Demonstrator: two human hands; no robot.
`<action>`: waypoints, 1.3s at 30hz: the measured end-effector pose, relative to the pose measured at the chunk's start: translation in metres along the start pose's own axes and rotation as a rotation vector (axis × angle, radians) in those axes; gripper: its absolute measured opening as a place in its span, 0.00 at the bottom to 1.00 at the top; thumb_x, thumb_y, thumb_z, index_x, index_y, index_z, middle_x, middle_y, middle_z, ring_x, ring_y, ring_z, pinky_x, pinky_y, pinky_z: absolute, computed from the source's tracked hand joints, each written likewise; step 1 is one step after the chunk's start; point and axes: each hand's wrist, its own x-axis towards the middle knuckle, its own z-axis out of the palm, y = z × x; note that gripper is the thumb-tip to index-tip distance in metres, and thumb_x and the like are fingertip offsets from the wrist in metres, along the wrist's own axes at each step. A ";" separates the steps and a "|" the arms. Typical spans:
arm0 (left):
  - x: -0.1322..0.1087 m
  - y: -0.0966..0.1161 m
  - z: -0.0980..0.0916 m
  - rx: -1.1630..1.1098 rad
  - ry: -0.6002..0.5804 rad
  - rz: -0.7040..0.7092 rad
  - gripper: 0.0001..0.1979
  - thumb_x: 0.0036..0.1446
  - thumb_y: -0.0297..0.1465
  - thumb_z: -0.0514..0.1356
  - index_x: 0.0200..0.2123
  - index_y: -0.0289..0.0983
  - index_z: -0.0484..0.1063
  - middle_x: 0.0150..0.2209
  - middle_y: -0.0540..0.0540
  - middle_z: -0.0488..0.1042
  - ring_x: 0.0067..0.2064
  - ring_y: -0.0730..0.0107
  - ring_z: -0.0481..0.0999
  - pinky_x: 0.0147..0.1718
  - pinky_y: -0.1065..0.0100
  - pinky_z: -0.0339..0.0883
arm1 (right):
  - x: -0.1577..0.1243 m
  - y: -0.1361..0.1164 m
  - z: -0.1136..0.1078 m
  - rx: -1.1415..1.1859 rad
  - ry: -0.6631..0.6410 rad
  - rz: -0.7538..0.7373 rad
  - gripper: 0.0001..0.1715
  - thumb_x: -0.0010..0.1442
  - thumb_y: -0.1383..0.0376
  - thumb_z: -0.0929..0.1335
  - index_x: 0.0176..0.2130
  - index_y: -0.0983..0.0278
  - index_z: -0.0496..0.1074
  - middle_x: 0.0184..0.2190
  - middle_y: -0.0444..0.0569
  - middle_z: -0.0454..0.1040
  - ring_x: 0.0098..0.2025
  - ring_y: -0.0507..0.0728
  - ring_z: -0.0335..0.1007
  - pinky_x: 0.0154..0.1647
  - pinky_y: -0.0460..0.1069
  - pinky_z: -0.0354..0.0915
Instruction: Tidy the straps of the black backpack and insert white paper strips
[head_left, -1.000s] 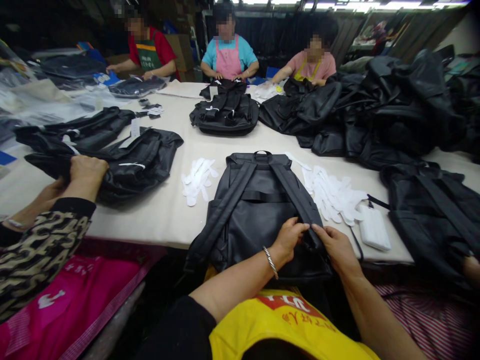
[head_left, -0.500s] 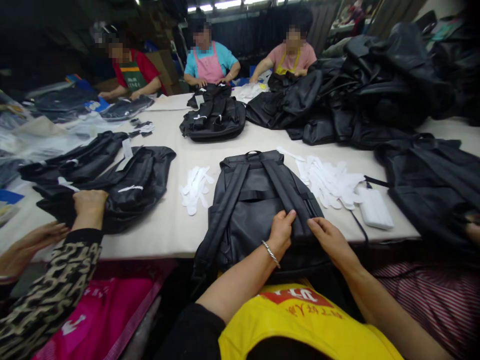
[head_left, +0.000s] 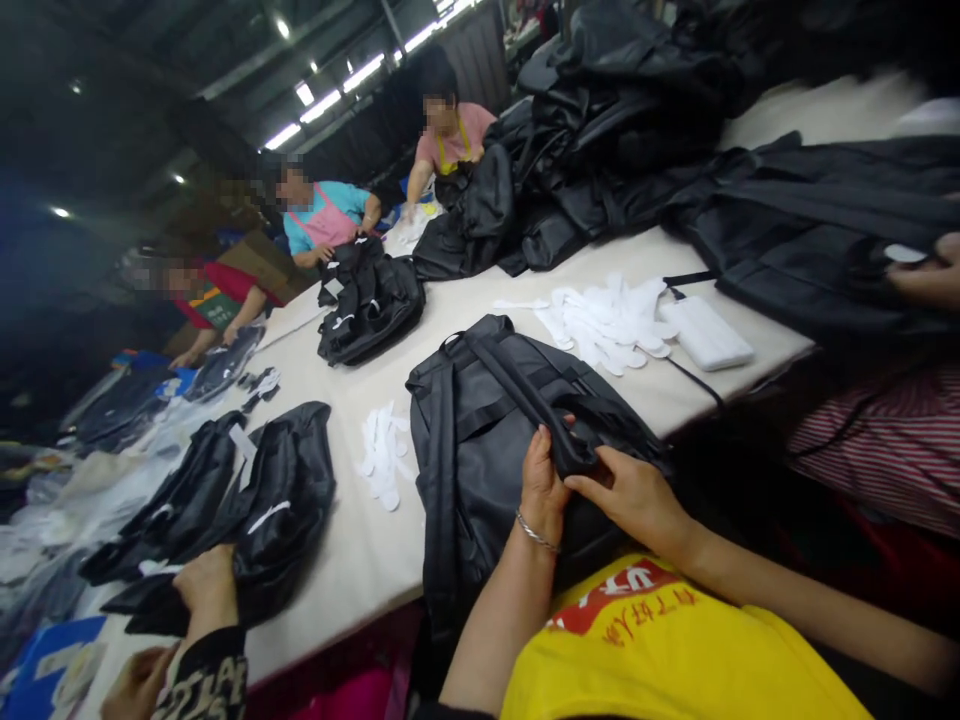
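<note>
A black backpack lies on the table in front of me, its strap side up. Its right shoulder strap is lifted and folded over near its lower end. My left hand, with a silver bracelet at the wrist, is closed around this strap from the left. From the right, my right hand pinches the folded strap between thumb and fingers. The other shoulder strap lies along the bag's left side. White strips are heaped beyond the bag, and a smaller pile of white strips lies left of it.
A white bundle sits near the table edge. Black bags are heaped at the back. At left, a co-worker's hand rests on black backpacks; another co-worker's hand is at a bag on the right.
My view has tilted and turned rightward. The right shoulder strap has been raised and folded between my hands, and my hands have come together on it.
</note>
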 end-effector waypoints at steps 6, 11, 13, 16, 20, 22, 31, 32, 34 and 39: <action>0.002 -0.002 0.003 -0.031 0.066 0.005 0.11 0.52 0.33 0.55 0.34 0.32 0.70 0.30 0.47 0.72 0.30 0.77 0.71 0.36 0.73 0.64 | 0.004 0.010 0.008 -0.038 0.101 0.029 0.15 0.50 0.55 0.62 0.23 0.63 0.62 0.19 0.44 0.66 0.22 0.52 0.62 0.23 0.45 0.53; 0.003 -0.001 0.008 -0.064 0.160 -0.026 0.09 0.54 0.30 0.53 0.29 0.30 0.70 0.29 0.45 0.72 0.31 0.76 0.72 0.37 0.73 0.65 | 0.006 0.019 0.015 0.062 0.158 0.018 0.13 0.49 0.58 0.63 0.20 0.63 0.61 0.17 0.42 0.63 0.20 0.50 0.59 0.23 0.45 0.52; 0.003 -0.001 0.009 -0.039 0.192 0.002 0.08 0.53 0.28 0.53 0.28 0.30 0.70 0.29 0.45 0.72 0.31 0.76 0.72 0.38 0.74 0.65 | 0.007 0.021 0.016 0.091 0.170 0.004 0.13 0.49 0.59 0.63 0.19 0.63 0.61 0.16 0.42 0.63 0.20 0.50 0.58 0.23 0.45 0.52; 0.002 0.001 0.010 0.002 0.181 0.045 0.07 0.53 0.28 0.54 0.30 0.30 0.70 0.30 0.44 0.73 0.32 0.76 0.72 0.40 0.73 0.64 | 0.008 0.022 0.016 0.129 0.182 -0.006 0.13 0.49 0.59 0.62 0.20 0.63 0.63 0.17 0.42 0.64 0.21 0.50 0.59 0.24 0.45 0.53; -0.001 0.003 0.014 0.078 0.151 0.098 0.09 0.52 0.30 0.55 0.31 0.30 0.70 0.33 0.41 0.73 0.35 0.72 0.73 0.43 0.70 0.64 | 0.010 0.024 0.015 0.156 0.188 0.028 0.13 0.49 0.58 0.62 0.22 0.63 0.65 0.17 0.43 0.65 0.21 0.51 0.60 0.23 0.45 0.54; -0.001 0.003 0.015 0.117 0.150 0.120 0.10 0.52 0.32 0.55 0.32 0.30 0.70 0.34 0.41 0.73 0.36 0.71 0.72 0.43 0.69 0.64 | 0.010 0.025 0.017 0.160 0.195 0.047 0.13 0.49 0.57 0.62 0.22 0.64 0.65 0.17 0.43 0.64 0.21 0.52 0.60 0.23 0.45 0.54; -0.002 0.009 0.010 0.177 0.160 0.120 0.09 0.48 0.32 0.58 0.30 0.31 0.70 0.26 0.47 0.72 0.25 0.77 0.71 0.30 0.74 0.65 | 0.009 0.021 -0.007 0.155 -0.047 -0.098 0.14 0.50 0.55 0.64 0.32 0.63 0.67 0.27 0.46 0.70 0.29 0.54 0.66 0.29 0.47 0.61; -0.004 0.011 0.011 0.182 0.183 0.097 0.09 0.48 0.32 0.58 0.30 0.30 0.70 0.25 0.47 0.72 0.25 0.77 0.71 0.29 0.74 0.65 | 0.010 0.027 -0.013 0.152 -0.022 -0.130 0.17 0.49 0.55 0.64 0.36 0.63 0.67 0.32 0.47 0.70 0.32 0.55 0.66 0.32 0.47 0.62; -0.008 0.016 0.011 0.190 0.232 0.067 0.09 0.48 0.32 0.59 0.29 0.30 0.70 0.24 0.46 0.72 0.24 0.77 0.71 0.28 0.74 0.66 | 0.013 0.047 -0.022 0.089 0.171 -0.114 0.24 0.49 0.54 0.64 0.44 0.64 0.63 0.40 0.52 0.68 0.41 0.58 0.64 0.41 0.51 0.61; -0.018 0.028 0.003 0.169 0.266 0.003 0.08 0.47 0.30 0.59 0.26 0.28 0.70 0.23 0.44 0.73 0.22 0.76 0.71 0.24 0.75 0.66 | 0.019 0.098 -0.018 -0.010 0.249 0.108 0.20 0.53 0.56 0.60 0.43 0.65 0.65 0.40 0.55 0.69 0.43 0.61 0.65 0.43 0.54 0.61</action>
